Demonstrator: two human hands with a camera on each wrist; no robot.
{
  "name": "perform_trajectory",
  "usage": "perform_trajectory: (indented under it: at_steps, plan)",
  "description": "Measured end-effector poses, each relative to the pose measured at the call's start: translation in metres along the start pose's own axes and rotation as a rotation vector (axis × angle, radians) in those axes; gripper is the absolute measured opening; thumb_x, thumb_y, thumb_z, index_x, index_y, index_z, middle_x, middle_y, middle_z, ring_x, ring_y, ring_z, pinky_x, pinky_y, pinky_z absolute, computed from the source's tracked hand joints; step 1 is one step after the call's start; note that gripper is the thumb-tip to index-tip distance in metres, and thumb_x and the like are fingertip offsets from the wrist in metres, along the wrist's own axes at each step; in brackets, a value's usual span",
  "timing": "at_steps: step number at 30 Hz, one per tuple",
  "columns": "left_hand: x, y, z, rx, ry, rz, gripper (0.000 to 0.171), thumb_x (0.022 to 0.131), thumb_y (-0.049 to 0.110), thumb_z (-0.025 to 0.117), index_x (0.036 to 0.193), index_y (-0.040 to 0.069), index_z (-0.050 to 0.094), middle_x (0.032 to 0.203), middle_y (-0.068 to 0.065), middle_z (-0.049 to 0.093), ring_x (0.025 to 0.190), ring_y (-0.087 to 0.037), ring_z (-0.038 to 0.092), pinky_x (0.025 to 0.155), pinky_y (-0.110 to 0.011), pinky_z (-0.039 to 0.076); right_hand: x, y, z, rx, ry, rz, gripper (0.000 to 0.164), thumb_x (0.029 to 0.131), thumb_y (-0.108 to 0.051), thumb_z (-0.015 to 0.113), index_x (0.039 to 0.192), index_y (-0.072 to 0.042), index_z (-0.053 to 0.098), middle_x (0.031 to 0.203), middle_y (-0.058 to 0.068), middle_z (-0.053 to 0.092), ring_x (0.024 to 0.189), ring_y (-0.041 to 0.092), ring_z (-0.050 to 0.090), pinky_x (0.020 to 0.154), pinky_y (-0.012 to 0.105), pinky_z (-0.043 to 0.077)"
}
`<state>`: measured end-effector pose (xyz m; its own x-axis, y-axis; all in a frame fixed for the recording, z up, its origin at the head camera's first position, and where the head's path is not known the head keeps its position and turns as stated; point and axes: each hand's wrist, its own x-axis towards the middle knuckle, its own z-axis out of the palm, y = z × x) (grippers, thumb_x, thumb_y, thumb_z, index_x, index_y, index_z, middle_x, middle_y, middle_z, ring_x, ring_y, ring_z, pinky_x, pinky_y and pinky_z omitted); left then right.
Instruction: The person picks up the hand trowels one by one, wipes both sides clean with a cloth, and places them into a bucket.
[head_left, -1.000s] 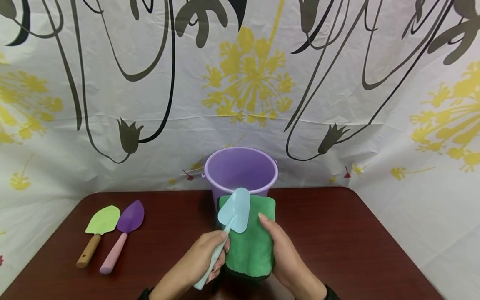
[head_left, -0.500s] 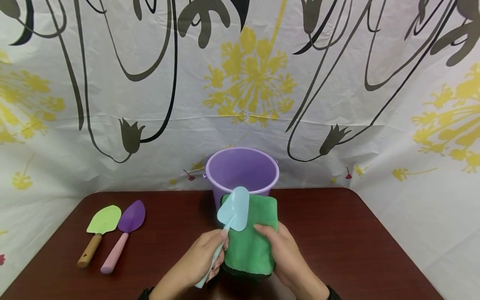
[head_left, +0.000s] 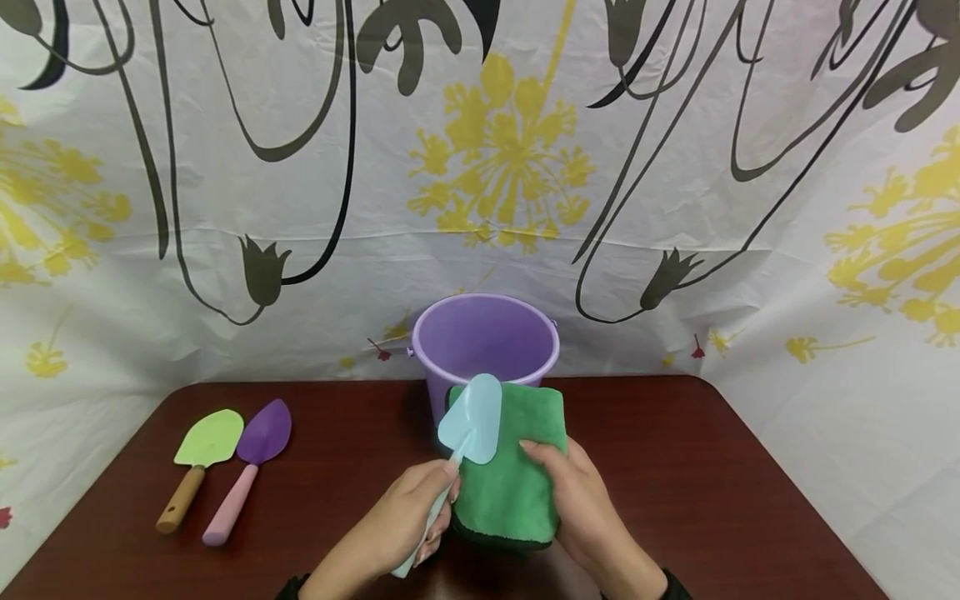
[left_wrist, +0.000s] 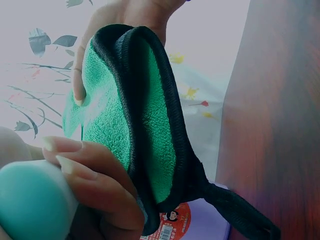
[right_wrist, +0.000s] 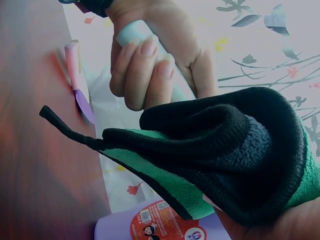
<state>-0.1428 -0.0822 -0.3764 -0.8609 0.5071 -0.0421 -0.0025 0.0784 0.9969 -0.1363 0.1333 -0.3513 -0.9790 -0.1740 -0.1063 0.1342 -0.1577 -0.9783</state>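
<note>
My left hand (head_left: 416,512) grips the handle of a light blue hand trowel (head_left: 472,421), its blade pointing up and away. In my right hand (head_left: 588,508) is a folded green cloth (head_left: 510,492) with dark edging, the thumb lying on its near face and the other fingers behind. The trowel blade overlaps the cloth's upper left in the head view; whether they touch I cannot tell. A dark hanging loop (left_wrist: 240,210) trails from the cloth's edge in the left wrist view. Curled fingers (right_wrist: 142,75) wrap the pale trowel handle in the right wrist view.
Behind the cloth stands a purple bucket (head_left: 486,333) with a red label (right_wrist: 162,222). At the table's left lie a green trowel (head_left: 210,439) with a wooden handle and a purple trowel (head_left: 262,433) with a pink handle. A patterned sheet (head_left: 675,167) hangs behind the dark wooden table (head_left: 675,467).
The right hand has shifted the cloth slightly to the right and up, and its thumb sits lower on the cloth than a second ago. The left hand and light blue trowel have barely moved.
</note>
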Motion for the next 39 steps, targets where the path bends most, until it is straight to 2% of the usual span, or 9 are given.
perform_trajectory:
  at_steps: [7,15,21,33,39]
  plan:
    - [-0.001,0.0,0.0,0.002,-0.01,-0.008,0.049,0.11,0.035,0.033,0.095,-0.01,0.045,0.057,0.001,0.041,0.04,-0.009,0.04,0.039,-0.024,0.037,0.0,-0.002,-0.001,0.022,0.018,-0.004,0.051,0.101,-0.029,0.054,0.142,-0.002,0.04,0.115,0.007,0.066,0.105,0.023,0.069,0.088,0.046,0.057]
    - [-0.001,0.0,0.002,0.016,-0.032,-0.006,0.052,0.11,0.035,0.035,0.096,-0.014,0.045,0.056,0.001,0.041,0.04,-0.009,0.039,0.039,-0.024,0.037,0.001,-0.004,-0.003,0.041,0.095,-0.009,0.045,0.101,-0.028,0.055,0.136,-0.003,0.046,0.109,0.006,0.068,0.1,0.022,0.07,0.086,0.045,0.058]
    - [-0.002,0.0,0.003,0.027,-0.035,-0.007,0.05,0.11,0.034,0.035,0.095,-0.012,0.046,0.056,0.0,0.041,0.039,-0.009,0.039,0.038,-0.024,0.037,0.002,-0.005,-0.003,0.053,0.116,-0.005,0.043,0.101,-0.027,0.054,0.136,-0.004,0.046,0.11,0.006,0.066,0.101,0.021,0.069,0.086,0.043,0.057]
    - [-0.006,0.005,0.001,0.055,-0.033,-0.03,0.049,0.11,0.037,0.035,0.093,-0.007,0.048,0.056,0.0,0.042,0.04,-0.011,0.04,0.038,-0.025,0.038,0.0,-0.001,0.001,0.061,0.085,-0.011,0.047,0.1,-0.028,0.054,0.137,-0.001,0.043,0.113,0.007,0.064,0.103,0.022,0.068,0.088,0.043,0.057]
    - [-0.008,0.007,0.003,0.075,-0.052,-0.026,0.05,0.11,0.041,0.035,0.092,-0.004,0.049,0.056,0.001,0.042,0.041,-0.011,0.04,0.038,-0.024,0.038,-0.002,0.007,0.004,0.028,0.009,0.004,0.045,0.101,-0.029,0.05,0.134,0.0,0.04,0.113,0.005,0.062,0.104,0.02,0.066,0.091,0.041,0.055]
